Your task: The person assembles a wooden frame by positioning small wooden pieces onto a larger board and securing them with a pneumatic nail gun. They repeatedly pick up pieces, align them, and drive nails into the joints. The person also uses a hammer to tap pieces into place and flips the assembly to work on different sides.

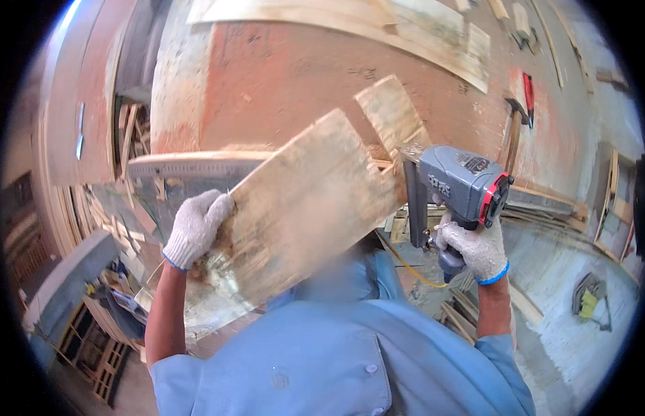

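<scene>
My left hand (199, 227), in a white knit glove, grips the left edge of a stained plywood panel (302, 180). The panel slants across my front, its far end over the edge of the reddish worktable (281, 87). In my gloved right hand (480, 251) is a grey pneumatic nail gun (460, 179), fingers wrapped around its handle. Its nose is at the panel's right end, by a narrower board (393, 114); whether it touches the wood I cannot tell. A yellow air hose (409, 269) runs below the nail gun.
On the table's right side lie a hammer (514, 135) and a red-handled tool (529, 97). A long pale board (322, 19) stretches along the far side. Wood offcuts (125, 225) are piled at the lower left. A small yellow-green tool (589, 304) rests on the floor at right.
</scene>
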Tool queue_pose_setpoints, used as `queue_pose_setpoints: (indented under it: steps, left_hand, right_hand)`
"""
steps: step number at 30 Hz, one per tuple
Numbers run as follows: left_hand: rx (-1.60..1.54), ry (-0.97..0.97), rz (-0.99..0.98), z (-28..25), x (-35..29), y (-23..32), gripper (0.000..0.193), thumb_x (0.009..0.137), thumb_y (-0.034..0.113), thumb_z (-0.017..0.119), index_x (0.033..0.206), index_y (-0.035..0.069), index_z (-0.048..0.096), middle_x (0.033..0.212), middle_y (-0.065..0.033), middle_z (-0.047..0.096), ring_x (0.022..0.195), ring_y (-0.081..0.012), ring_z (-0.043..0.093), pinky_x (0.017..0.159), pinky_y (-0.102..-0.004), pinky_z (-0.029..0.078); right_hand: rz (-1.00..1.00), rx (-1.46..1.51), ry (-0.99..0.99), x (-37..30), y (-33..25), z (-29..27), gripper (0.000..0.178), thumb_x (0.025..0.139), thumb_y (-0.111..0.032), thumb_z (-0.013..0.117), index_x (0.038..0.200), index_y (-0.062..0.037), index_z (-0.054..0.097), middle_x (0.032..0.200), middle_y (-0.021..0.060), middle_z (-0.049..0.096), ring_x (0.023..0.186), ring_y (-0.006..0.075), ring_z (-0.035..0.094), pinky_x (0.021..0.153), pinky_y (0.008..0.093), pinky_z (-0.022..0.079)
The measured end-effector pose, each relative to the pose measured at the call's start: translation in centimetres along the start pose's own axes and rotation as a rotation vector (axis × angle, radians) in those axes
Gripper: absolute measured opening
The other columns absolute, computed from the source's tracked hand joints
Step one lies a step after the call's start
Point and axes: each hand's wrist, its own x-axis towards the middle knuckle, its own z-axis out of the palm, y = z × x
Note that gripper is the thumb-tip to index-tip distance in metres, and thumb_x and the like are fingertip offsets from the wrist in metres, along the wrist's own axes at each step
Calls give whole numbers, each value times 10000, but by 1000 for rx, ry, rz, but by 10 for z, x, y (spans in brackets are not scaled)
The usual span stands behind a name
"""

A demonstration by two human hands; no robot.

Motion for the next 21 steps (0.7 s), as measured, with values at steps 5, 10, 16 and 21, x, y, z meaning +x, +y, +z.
queue_pose_setpoints:
  steps: [5, 10, 16, 21]
  left_hand:
    - [-46, -94, -168, 26, -38, -63, 466, 1037, 468, 560, 987, 34, 720, 863, -218, 689, 862, -420, 682, 786, -470, 515]
    - [-95, -81, -149, 53, -36, -88, 514, 1028, 532, 535, 892, 65, 702, 810, -203, 698, 854, -438, 683, 779, -517, 512]
    - [-56, -99, -141, 51, -29, -95, 544, 1018, 571, 515, 918, 77, 720, 855, -228, 710, 882, -456, 686, 790, -537, 515]
    - [-42, -99, -127, 45, -25, -95, 547, 1011, 572, 524, 924, 71, 726, 875, -235, 718, 894, -464, 690, 803, -544, 521]
  right_hand:
    - [45, -265, -132, 19, -38, 54, 345, 794, -5, 762, 1124, 9, 664, 862, 39, 685, 766, 127, 672, 695, 318, 566]
    - [24, -400, -223, 25, -56, 102, 419, 795, -103, 836, 1169, 3, 679, 1011, 75, 716, 921, 144, 669, 838, 368, 571]
    - [-31, -556, -302, 17, -69, 134, 489, 803, -136, 870, 1230, 2, 673, 1127, 96, 749, 1019, 157, 684, 917, 378, 571]
    - [-281, -733, -368, 19, -61, 165, 307, 853, -164, 791, 1132, -73, 699, 1044, 120, 739, 965, 301, 724, 854, 389, 572]
